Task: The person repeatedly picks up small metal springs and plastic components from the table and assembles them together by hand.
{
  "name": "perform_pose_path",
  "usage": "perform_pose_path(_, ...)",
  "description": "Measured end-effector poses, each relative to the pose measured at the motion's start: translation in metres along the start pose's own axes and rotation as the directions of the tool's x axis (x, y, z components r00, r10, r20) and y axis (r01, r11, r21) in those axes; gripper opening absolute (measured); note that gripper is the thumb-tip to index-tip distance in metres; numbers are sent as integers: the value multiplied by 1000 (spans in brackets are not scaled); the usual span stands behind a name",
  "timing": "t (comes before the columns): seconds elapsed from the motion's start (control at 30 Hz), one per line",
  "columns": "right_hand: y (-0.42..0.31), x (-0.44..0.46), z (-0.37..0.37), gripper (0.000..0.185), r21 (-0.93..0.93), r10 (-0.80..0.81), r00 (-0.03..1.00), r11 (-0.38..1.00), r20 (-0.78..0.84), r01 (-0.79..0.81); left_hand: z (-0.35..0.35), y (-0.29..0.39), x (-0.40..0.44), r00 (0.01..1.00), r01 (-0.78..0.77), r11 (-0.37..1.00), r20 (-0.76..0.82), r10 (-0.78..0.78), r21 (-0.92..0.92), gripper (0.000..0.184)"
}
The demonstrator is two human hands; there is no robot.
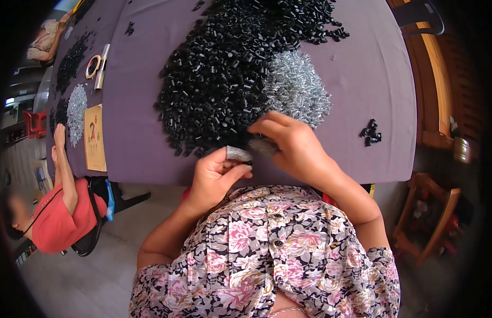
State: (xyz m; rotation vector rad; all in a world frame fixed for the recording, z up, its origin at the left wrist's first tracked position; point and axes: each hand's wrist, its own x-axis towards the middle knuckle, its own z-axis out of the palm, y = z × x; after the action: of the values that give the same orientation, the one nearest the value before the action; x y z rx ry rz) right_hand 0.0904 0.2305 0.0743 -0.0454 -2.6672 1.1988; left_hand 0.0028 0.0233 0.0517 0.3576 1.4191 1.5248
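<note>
My left hand (216, 172) is closed near the table's front edge, with a small black piece (248, 163) pinched between thumb and fingers. A grey cover wraps one of its fingertips. Just to the right, my right hand (293, 143) hovers with bent fingers, their tips smeared by motion; a grey cover shows there too. Whether it holds anything cannot be made out. Beyond both hands spreads a large heap of small black tubular plastic pieces (214, 85). Against its right side lies a pile of small shiny silver pieces (296, 87), perhaps screws.
A few black pieces (371, 133) lie apart on the purple-grey tablecloth (357, 85). At left, a co-worker in a red top (65, 212) sits by another silver pile (76, 114), a booklet (95, 138) and a tape roll (92, 67). A wooden chair (426, 217) stands at right.
</note>
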Motion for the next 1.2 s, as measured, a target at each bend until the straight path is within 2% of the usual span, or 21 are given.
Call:
perform_pose_path(0.03, 4, 4, 9, 35, -58, -65, 998, 996, -13, 64, -1, -2, 1, 1000, -16, 1000, -14, 16, 2, 17)
perform_pose_path(0.13, 2, 12, 24, 29, -262, -131, 991, 957, -12, 123, -5, -1, 4, 997, -40, 998, -59, 42, 42, 17)
perform_pose_path(0.2, 1, 8, 25, 24, -304, -127, 992, 944, 24, 128, -11, -5, 6, 995, -59, 997, -80, 63, 49, 17)
perform_pose_path(0.3, 6, -2, 16, 22, -264, -119, 991, 956, 58, 130, -15, -6, 10, 990, -93, 994, -100, 97, 50, 17)
perform_pose_path(0.4, 4, -22, 4, 26, -84, -64, 998, 994, -11, 63, -15, -5, 14, 992, -89, 994, -89, 95, 63, 16)
perform_pose_path(0.43, 6, -28, 2, 32, -41, -10, 999, 999, -33, 9, -16, -6, 14, 992, -90, 994, -87, 95, 60, 16)
perform_pose_path(0.53, 8, -41, -5, 34, 109, 193, 981, 976, -31, -189, -16, -7, 12, 992, -84, 996, -88, 87, 40, 17)
perform_pose_path(0.7, 5, -47, -4, 40, 128, 190, 982, 974, -7, -187, -14, -8, 9, 993, -85, 996, -76, 87, 24, 17)
perform_pose_path(0.87, -2, -33, 0, 41, 2, 86, 994, 996, -63, -86, -16, -9, 6, 993, -69, 997, -89, 72, 30, 18)
perform_pose_path(0.97, -2, -18, 11, 29, -46, 9, 999, 999, -53, -11, -14, -6, 6, 995, -62, 998, -80, 64, 28, 18)
perform_pose_path(1.1, -4, -5, 35, 14, -340, -61, 998, 939, 0, 58, -15, -9, 7, 993, -69, 998, -94, 69, -1, 19)
perform_pose_path(1.2, -9, -1, 38, 14, -353, -35, 999, 935, 24, 41, -17, -11, 6, 993, -77, 997, -86, 76, -3, 21)
